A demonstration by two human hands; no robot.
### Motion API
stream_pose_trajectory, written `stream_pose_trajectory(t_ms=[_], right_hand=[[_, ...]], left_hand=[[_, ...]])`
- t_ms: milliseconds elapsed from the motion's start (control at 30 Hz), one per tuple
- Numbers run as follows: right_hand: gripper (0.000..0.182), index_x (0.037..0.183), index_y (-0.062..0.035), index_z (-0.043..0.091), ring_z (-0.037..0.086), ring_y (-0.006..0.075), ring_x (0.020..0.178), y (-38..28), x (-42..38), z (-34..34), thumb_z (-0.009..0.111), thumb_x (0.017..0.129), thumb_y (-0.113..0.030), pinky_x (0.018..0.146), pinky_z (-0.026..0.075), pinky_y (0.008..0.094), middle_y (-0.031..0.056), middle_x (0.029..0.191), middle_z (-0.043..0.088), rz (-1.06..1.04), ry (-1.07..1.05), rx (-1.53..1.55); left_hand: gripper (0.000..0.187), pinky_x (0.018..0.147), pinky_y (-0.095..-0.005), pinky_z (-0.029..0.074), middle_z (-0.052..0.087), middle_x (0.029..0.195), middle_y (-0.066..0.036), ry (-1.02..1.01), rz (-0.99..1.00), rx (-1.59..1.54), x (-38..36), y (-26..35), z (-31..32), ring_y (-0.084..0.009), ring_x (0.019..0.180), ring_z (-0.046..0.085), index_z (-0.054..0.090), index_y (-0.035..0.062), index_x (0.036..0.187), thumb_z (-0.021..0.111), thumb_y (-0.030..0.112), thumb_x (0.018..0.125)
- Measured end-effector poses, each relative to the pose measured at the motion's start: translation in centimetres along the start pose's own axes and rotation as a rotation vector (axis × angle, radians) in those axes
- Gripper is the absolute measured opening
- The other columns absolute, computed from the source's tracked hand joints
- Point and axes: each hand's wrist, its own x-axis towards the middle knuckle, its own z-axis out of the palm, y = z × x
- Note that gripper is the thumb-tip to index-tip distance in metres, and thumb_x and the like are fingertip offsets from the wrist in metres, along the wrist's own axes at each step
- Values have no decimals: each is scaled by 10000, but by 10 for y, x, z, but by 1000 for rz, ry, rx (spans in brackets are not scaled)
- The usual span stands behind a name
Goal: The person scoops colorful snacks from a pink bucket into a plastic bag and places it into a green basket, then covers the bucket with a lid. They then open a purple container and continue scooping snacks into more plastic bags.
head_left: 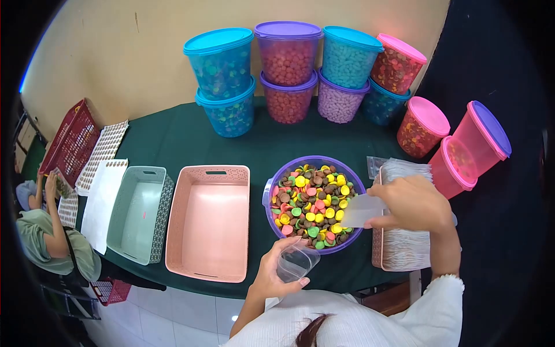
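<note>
Purple tub (267, 215) stands in front of me, filled with small round cup-shaped pieces (312, 202) in brown, yellow, pink and green. My right hand (407, 205) grips a translucent white scoop (359, 211), whose end is over the tub's right side, at the pieces. At the tub's near edge, my left hand (272, 269) is closed around a clear plastic pouch (298, 262) with its mouth open; I see no pieces in it. Beside my right forearm, a pink basket (377, 248) holds a stack of clear pouches (402, 248), partly hidden by my arm.
A pink basket (208, 225) and a grey-green basket (136, 214) stand on the left. Lidded tubs of coloured pieces, such as a blue one (222, 69), are stacked at the back and right. Another person (55, 231) works at the far left near a red basket (75, 144).
</note>
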Motion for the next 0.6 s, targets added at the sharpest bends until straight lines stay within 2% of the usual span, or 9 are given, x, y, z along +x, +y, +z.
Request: stream_pose_trajectory(t_ms=[67, 100, 167, 267, 367, 467, 500, 533, 600], right_hand=[[449, 867, -31, 610, 596, 267, 669, -6, 16, -8, 610, 690, -444, 624, 450, 357, 123, 712, 604, 56, -261, -353], [449, 867, -31, 610, 596, 267, 669, -9, 23, -9, 610, 690, -444, 624, 450, 357, 123, 712, 604, 55, -261, -355], [451, 754, -34, 631, 603, 239, 669, -13, 38, -6, 605, 678, -478, 625, 461, 333, 99, 702, 610, 25, -462, -424], [473, 719, -39, 633, 607, 220, 664, -16, 53, 0, 586, 682, -509, 621, 466, 322, 74, 664, 609, -101, -523, -426], [456, 688, -39, 630, 607, 219, 658, -21, 63, 10, 581, 690, -492, 605, 467, 325, 73, 667, 610, -109, -604, -437], [431, 681, -34, 621, 607, 222, 659, -22, 49, 15, 584, 700, -464, 601, 463, 333, 76, 691, 616, -128, -513, -444], [399, 633, -28, 602, 608, 220, 647, -21, 39, 15, 604, 701, -421, 570, 457, 335, 81, 651, 601, -165, -410, -425], [399, 633, -28, 602, 608, 220, 647, -19, 29, 18, 604, 701, -421, 570, 457, 335, 81, 651, 601, -171, -415, -429], [390, 663, -19, 587, 605, 221, 603, -14, 12, 25, 616, 695, -407, 506, 448, 320, 84, 583, 570, -158, -165, -309]], left_hand=[[734, 870, -341, 386, 530, 1071, -186, 5, 3, -1, 0, -1, -1, -248, 975, 529, 376, -16, 1170, 720, 193, 556], [736, 869, -339, 386, 531, 1070, -187, -2, 7, 6, 0, -1, -1, -246, 973, 530, 377, -15, 1169, 722, 189, 552], [737, 868, -337, 387, 531, 1070, -187, -2, 14, 13, 0, -1, -1, -244, 970, 531, 378, -14, 1168, 724, 186, 548], [742, 870, -334, 387, 533, 1066, -187, 7, 7, 10, 1, 1, 0, -240, 970, 531, 380, -12, 1166, 728, 175, 538], [744, 875, -336, 385, 533, 1065, -187, 3, 5, 17, 2, 2, 0, -238, 969, 532, 381, -11, 1165, 731, 169, 534], [738, 880, -338, 384, 534, 1064, -186, 12, -8, 8, 3, 2, 0, -238, 975, 531, 382, -8, 1164, 730, 170, 538], [736, 881, -338, 385, 534, 1063, -186, 5, -13, 11, 3, 3, -1, -238, 978, 531, 383, -8, 1163, 730, 171, 538], [734, 882, -338, 385, 535, 1061, -185, -2, -18, 13, 3, 2, -1, -238, 981, 532, 384, -8, 1161, 729, 171, 539], [729, 882, -336, 386, 536, 1058, -184, 0, -17, 4, 3, 1, -1, -238, 984, 532, 387, -8, 1157, 729, 170, 538]])
